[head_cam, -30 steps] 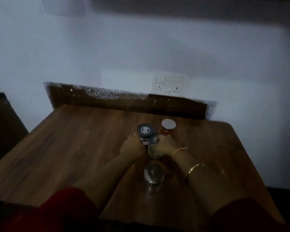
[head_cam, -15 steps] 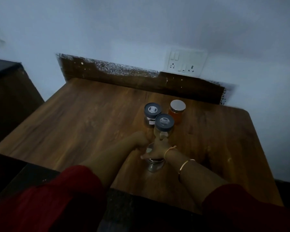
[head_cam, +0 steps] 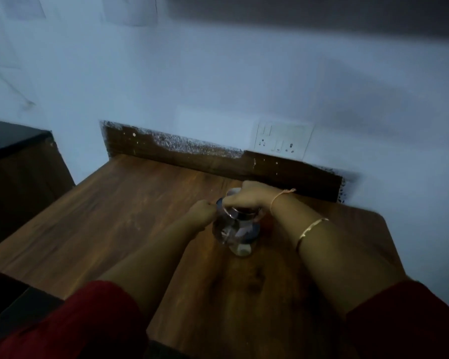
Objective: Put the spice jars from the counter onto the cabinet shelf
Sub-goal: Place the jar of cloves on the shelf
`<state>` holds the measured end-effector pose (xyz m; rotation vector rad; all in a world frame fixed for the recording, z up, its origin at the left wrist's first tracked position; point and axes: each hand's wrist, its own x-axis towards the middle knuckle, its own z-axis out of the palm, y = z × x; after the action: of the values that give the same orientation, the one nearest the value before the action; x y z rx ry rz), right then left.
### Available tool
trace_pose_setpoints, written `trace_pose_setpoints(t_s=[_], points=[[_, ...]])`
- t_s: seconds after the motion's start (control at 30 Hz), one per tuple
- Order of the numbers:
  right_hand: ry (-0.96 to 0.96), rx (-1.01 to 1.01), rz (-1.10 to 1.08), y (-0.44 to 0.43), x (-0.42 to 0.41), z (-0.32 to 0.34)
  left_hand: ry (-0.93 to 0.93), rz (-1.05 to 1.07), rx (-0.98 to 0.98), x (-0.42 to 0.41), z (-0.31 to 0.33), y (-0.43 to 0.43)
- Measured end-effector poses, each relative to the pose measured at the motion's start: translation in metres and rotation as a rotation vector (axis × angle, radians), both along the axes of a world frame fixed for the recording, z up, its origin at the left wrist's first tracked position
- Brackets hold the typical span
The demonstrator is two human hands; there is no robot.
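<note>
A glass spice jar with a steel lid is in the middle of the wooden counter. My right hand grips it from above, fingers curled round the lid. My left hand is curled against the jar's left side at the lid rim. The picture is blurred, and pale contents show through the glass low down. The other spice jars are hidden behind my hands and this jar. No cabinet shelf is in view.
A dark wooden backsplash runs along the counter's far edge under a white wall. A switch and socket plate sits above it on the right. A lower dark unit stands to the left of the counter.
Both hands have closed on the steel-lidded jar, the right hand now over its lid. The view has swung, and the dark-lidded and orange jars are now hidden behind my hands.
</note>
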<state>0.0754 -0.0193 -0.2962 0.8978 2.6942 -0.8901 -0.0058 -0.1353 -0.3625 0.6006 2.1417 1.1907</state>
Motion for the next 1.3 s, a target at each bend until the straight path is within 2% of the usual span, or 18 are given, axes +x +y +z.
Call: trace_pose_setpoints(t_s=[0.2, 0.37, 0.43, 0.57, 0.7, 0.9, 1.1, 1.3], points=[[0.205, 0.043, -0.008, 0.019, 0.005, 0.100, -0.415, 0.105, 0.388, -0.003, 0.063, 0.026], [0.332, 0.131, -0.032, 0.028, 0.014, 0.173, -0.664, 0.039, 0.820, 0.006, 0.116, 0.054], [0.413, 0.200, -0.050, 0.032, 0.020, 0.197, -0.708, 0.069, 0.934, 0.015, 0.135, 0.063], [0.573, 0.311, -0.093, 0.038, 0.031, 0.234, -0.663, 0.064, 1.070, 0.032, 0.170, 0.079], [0.704, 0.359, -0.143, 0.041, 0.036, 0.259, -0.658, 0.104, 1.168, 0.046, 0.202, 0.092], [0.838, 0.437, -0.104, 0.043, 0.043, 0.286, -0.707, 0.083, 1.188, 0.058, 0.241, 0.102], [1.107, 0.194, 0.078, 0.053, 0.050, 0.296, -0.744, 0.002, 1.156, 0.067, 0.278, 0.100], [1.353, -0.099, 0.073, 0.063, 0.050, 0.296, -0.810, -0.119, 1.049, 0.074, 0.295, 0.102]])
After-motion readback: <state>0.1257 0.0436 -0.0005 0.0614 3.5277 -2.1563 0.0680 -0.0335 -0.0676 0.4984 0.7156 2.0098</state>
